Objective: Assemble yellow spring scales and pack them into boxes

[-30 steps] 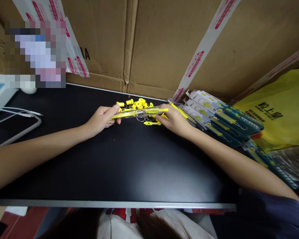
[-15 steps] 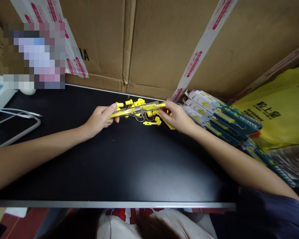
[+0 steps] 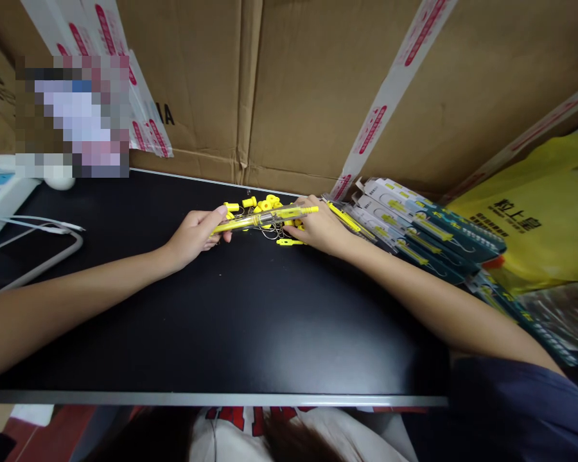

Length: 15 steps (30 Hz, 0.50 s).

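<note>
My left hand (image 3: 192,232) is closed around the yellow end of a spring scale (image 3: 264,218). The scale has a clear tube with a metal spring inside and lies nearly level above the desk, its yellow tip pointing right. My right hand (image 3: 324,224) is just behind that tip, with curled fingers down in a pile of small yellow plastic parts (image 3: 266,205). The fingertips are partly hidden, so whatever they pinch cannot be made out. Thin metal wire hooks (image 3: 271,235) lie among the parts. One flat yellow piece (image 3: 288,242) rests in front of the pile.
More yellow spring scales (image 3: 350,219) lie right of my right hand, beside stacked printed boxes (image 3: 428,221). A yellow plastic bag (image 3: 525,212) is at far right. Cardboard (image 3: 318,83) stands behind the black desk (image 3: 221,321). A power strip (image 3: 9,192) and white cables (image 3: 52,224) are left.
My right hand has moved left and slightly down from beside the scale's tip into the yellow parts, uncovering the spring scales to its right. My left hand keeps its hold.
</note>
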Motion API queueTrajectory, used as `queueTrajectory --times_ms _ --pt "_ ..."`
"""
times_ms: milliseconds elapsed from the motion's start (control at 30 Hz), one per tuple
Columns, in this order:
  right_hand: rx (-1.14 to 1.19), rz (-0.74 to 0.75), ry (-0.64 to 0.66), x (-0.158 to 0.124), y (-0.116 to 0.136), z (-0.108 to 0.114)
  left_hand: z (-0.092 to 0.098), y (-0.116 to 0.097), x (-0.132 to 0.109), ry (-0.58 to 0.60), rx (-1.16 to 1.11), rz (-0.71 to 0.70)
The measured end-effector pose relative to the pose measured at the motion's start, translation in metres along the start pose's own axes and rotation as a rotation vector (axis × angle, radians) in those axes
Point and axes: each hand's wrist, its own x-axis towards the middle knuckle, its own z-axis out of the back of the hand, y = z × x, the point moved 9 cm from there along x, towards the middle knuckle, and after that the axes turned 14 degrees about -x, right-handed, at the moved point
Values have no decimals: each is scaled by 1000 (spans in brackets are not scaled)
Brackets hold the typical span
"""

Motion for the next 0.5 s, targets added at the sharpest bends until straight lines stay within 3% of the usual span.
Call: queueTrajectory --times_ms 133,300,400,500 --pt "270 -62 -69 -6 -13 18 0 -1 0 4 1 -3" --pt "1029 -309 -25 -28 -38 22 -1 -2 -1 3 13 -8" --pt "1375 -423 92 -36 -32 17 2 -1 -1 -27 17 -24" --pt "1521 -454 115 -36 -22 22 6 -1 -1 -57 32 -47"
